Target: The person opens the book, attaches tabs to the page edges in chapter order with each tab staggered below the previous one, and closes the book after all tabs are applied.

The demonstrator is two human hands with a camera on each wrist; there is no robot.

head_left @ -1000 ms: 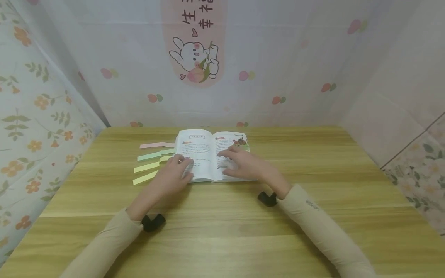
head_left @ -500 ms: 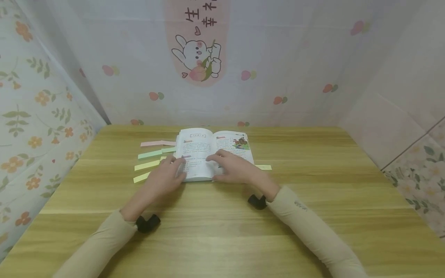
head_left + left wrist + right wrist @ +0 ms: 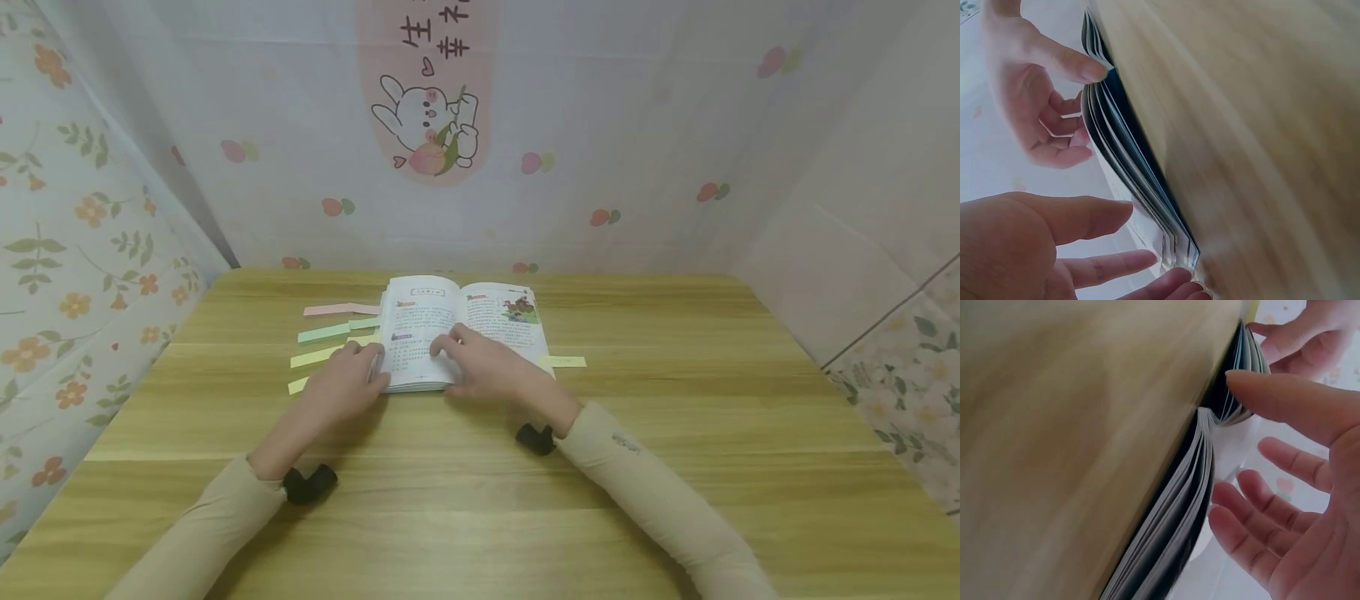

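Note:
An open book (image 3: pixel 423 315) lies on the wooden table, with printed text on both pages and a colour picture on the right one. At the lower left corner of the book is my left hand (image 3: pixel 341 382), its fingers along the page edge; in the left wrist view its fingertips (image 3: pixel 1175 275) meet the page corner. My right hand (image 3: pixel 487 362) is over the lower middle of the book near the spine, fingers loosely bent. Its thumb (image 3: pixel 1266 394) reaches the front page edges in the right wrist view. Neither hand grips a page.
Paper strips stick out from the book's left side: one pink (image 3: pixel 326 310), one green (image 3: pixel 322 333) and yellow ones (image 3: pixel 313 357). Another yellow strip (image 3: pixel 567 362) extends from the right side. Behind the wooden table (image 3: pixel 480 500) hangs a printed curtain (image 3: pixel 637 125).
Both hands have slid left. The right hand has moved from the right page toward the spine, uncovering the yellow strip at right; the left hand has drawn back to the book's left edge.

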